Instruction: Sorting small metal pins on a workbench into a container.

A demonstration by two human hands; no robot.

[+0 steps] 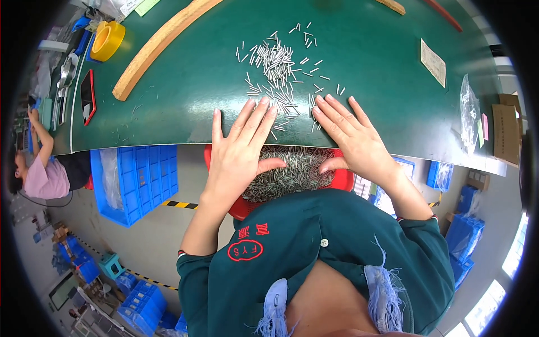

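Observation:
A loose heap of small metal pins (278, 62) lies on the green tabletop (196, 84), with single pins scattered around it. My left hand (238, 137) rests palm down at the table's near edge, fingers spread, its fingertips at the left side of the nearest pins. On the other side, my right hand (353, 132) lies the same way, fingers apart, its fingertips beside a few pins. Neither hand grips anything. Below the edge, between my thumbs and in front of my body, a red basket (343, 178) holds a mass of similar pins.
A long curved wooden strip (160, 42) lies at the left, near a yellow tape roll (108, 41) and a red-edged phone (88, 96). At right are a paper card (433, 63), a plastic bag (469, 112) and a cardboard box (506, 132). Blue crates (137, 180) stand below left; another person (48, 168) sits beyond.

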